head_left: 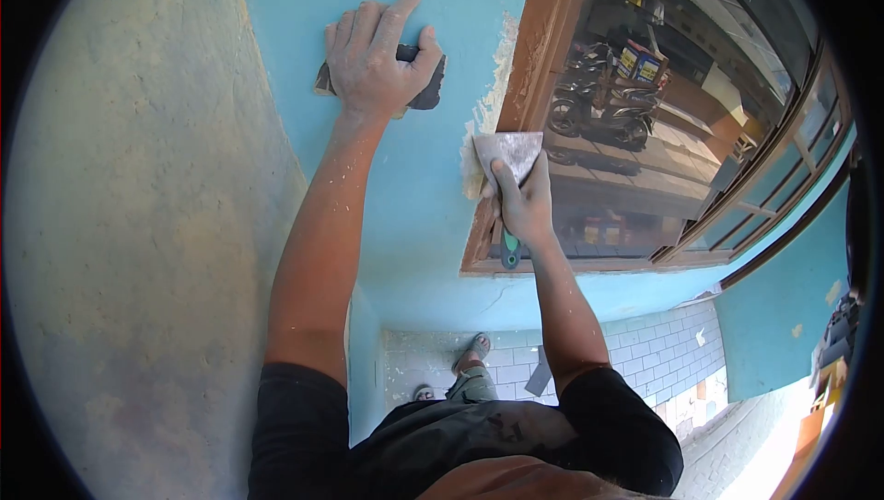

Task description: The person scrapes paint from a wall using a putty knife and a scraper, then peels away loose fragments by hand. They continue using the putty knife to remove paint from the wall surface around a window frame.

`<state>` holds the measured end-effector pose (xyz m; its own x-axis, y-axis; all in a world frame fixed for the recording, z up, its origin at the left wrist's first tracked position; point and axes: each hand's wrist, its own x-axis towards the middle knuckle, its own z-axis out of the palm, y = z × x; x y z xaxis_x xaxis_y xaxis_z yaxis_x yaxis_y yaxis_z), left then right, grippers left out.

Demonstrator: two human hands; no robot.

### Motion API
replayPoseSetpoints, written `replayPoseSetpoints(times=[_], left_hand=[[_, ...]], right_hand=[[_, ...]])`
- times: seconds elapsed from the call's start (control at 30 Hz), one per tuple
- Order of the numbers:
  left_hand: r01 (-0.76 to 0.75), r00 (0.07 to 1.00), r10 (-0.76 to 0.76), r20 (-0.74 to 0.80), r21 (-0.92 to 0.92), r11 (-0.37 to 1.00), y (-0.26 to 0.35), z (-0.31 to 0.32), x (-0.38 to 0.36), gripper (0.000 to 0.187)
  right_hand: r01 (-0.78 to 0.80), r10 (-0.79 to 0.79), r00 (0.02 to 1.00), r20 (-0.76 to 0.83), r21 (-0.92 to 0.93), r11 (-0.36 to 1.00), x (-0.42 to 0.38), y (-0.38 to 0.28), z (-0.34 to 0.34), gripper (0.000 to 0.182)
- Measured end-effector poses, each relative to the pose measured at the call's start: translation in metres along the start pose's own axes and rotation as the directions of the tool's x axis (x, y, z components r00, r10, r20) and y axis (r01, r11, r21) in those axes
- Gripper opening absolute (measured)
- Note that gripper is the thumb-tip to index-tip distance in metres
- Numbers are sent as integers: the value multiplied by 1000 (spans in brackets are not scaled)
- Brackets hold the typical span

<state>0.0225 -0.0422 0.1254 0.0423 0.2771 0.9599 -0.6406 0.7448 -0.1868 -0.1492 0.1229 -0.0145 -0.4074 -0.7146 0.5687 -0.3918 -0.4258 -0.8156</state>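
Note:
My left hand presses a dark, ragged-edged sanding sheet flat on the blue wall. Its fingers point up and lie over the sheet, the thumb out to the right. Lower and to the right, my right hand is wrapped round a wide scraper with a metal blade and a green and grey handle. The blade points up and lies in front of the brown window frame, next to a strip of chipped, pale wall. Whether the blade touches the frame cannot be made out.
On the left stands a bare, patchy plaster wall. Window glass at the right reflects motorcycles. Below are a tiled floor, my sandalled feet and a grey flat piece. An orange object stands at the lower right.

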Motion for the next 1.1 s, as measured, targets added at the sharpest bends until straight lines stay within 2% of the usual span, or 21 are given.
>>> replayPoseSetpoints(times=[0.07,0.13,0.27,0.33,0.47,0.57,0.67,0.7,0.8,0.87,0.93,1.0,1.1], left_hand=[[2,1000,-2,-22,-20,1000,0,3,-2,40],[3,1000,-3,-18,-9,1000,1,2,-2,40],[-6,1000,7,-18,9,1000,1,1,-1,39],[-11,1000,11,-21,-5,1000,0,1,-1,38],[-13,999,13,-38,-15,1000,-1,2,-2,38],[-11,999,11,-49,-1,1000,0,2,-3,36],[-16,999,15,-39,-19,1000,-1,1,-1,36],[-22,999,21,-43,-17,1000,-1,0,-1,36],[-11,998,10,-55,-24,1000,-1,2,-1,37],[-10,999,10,-52,-3,1000,1,2,-1,36],[0,999,0,-37,-10,1000,2,1,-3,36],[6,999,-6,-32,0,1000,1,1,-2,36],[-18,999,16,-37,-33,999,-2,2,-2,36]], right_hand=[[-99,99,995,7,133,986,-15,-3,0,35],[-161,156,987,47,152,975,-4,-26,-1,34],[-105,95,992,84,121,987,17,-42,-3,32],[-163,155,985,76,114,980,5,-30,-7,32],[-159,159,987,14,73,985,-14,-16,-7,32],[-115,106,992,61,157,981,14,-40,-2,31],[-118,113,992,51,118,986,11,-32,-6,32],[-88,87,996,18,33,996,0,-21,-9,33],[-101,105,994,-33,92,991,-19,-2,-6,35],[-152,153,988,-4,83,985,-3,-24,-5,34],[-104,94,994,63,161,981,19,-38,0,32],[-96,84,993,80,165,982,20,-37,-2,30],[-130,132,991,-1,182,975,-7,-17,-3,30]])
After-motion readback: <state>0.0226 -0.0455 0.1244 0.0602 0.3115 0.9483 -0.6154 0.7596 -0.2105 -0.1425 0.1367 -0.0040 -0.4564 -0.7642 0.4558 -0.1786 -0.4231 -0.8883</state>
